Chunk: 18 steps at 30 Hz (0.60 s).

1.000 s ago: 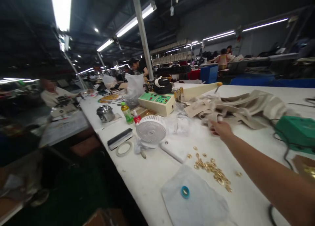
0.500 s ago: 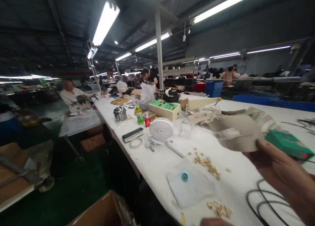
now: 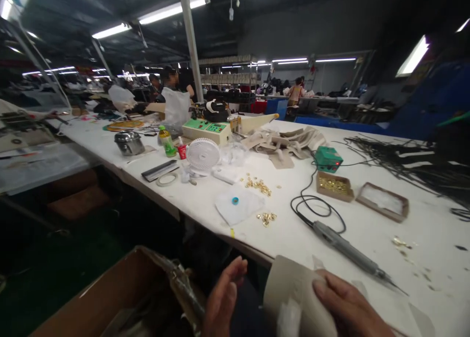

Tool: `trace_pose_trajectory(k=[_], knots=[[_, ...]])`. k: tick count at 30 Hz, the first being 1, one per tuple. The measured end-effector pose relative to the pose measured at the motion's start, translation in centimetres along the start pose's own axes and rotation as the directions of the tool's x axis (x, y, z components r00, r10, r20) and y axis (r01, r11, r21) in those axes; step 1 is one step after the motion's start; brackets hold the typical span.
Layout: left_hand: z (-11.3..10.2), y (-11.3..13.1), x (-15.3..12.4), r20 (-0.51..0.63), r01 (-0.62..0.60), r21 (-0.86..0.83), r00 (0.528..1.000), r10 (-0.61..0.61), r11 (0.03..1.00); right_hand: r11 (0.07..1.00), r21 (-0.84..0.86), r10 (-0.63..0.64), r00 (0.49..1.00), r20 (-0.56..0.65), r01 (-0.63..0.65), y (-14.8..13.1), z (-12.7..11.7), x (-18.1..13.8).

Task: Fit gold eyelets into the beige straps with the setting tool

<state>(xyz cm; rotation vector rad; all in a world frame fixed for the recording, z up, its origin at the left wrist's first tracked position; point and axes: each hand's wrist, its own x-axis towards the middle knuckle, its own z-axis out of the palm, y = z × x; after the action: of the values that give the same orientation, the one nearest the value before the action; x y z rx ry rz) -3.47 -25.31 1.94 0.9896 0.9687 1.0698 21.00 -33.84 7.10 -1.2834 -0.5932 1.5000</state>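
Head view: shows, at lower left, an open-topped cardboard box (image 3: pixel 110 288) below the level of the white worktop (image 3: pixel 198 200). Next shows, standing on that worktop, a steel pot (image 3: pixel 129 143), then a long black-and-silver object (image 3: pixel 160 170) beside a roll of tape (image 3: pixel 167 179), a green-labelled bottle (image 3: pixel 168 143), a small red bottle (image 3: pixel 182 151) and a white fan (image 3: pixel 203 156). In the foreground, holds the left hand (image 3: pixel 223 298) unclenched, thumb and fingers loosely raised, just beside the beige piece (image 3: pixel 290 283) and apparently apart from it. Farther back, shows a pale sheet (image 3: pixel 249 209) under a blue ring (image 3: pixel 235 201), with two loose clusters of gold fittings (image 3: pixel 259 185) near it, and behind them a heap of beige material (image 3: pixel 288 146). At the near edge, grasps the beige piece in the right hand (image 3: pixel 345 298), thumb laid along its face, with a blurred whitish strip (image 3: pixel 288 320) against its lower part. Beyond, shows a green box (image 3: pixel 328 159) with a red light, a cardboard tray (image 3: pixel 340 197) of gold parts (image 3: pixel 332 185), a grey pen-shaped tool (image 3: pixel 345 249) lying tip toward the lower right, a second tray (image 3: pixel 382 213) with whitish contents and, at far right, a spread of dark strips (image 3: pixel 400 156).
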Motion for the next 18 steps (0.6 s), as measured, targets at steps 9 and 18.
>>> trace_pose_trajectory(k=[9, 18], knots=[[2.3, 0.3, 0.8, 0.117, 0.188, -0.136, 0.978, -0.172, 0.973, 0.993, -0.115, 0.017, 0.96, 0.278, 0.015, -2.5, 2.5, 3.9], [1.9, -0.9, 1.6, 0.174, 0.264, -0.037, 0.951, -0.254, 0.964, 0.569, -0.802, -0.432, 0.896, -0.102, 0.183, -2.2, 0.9, 14.8]])
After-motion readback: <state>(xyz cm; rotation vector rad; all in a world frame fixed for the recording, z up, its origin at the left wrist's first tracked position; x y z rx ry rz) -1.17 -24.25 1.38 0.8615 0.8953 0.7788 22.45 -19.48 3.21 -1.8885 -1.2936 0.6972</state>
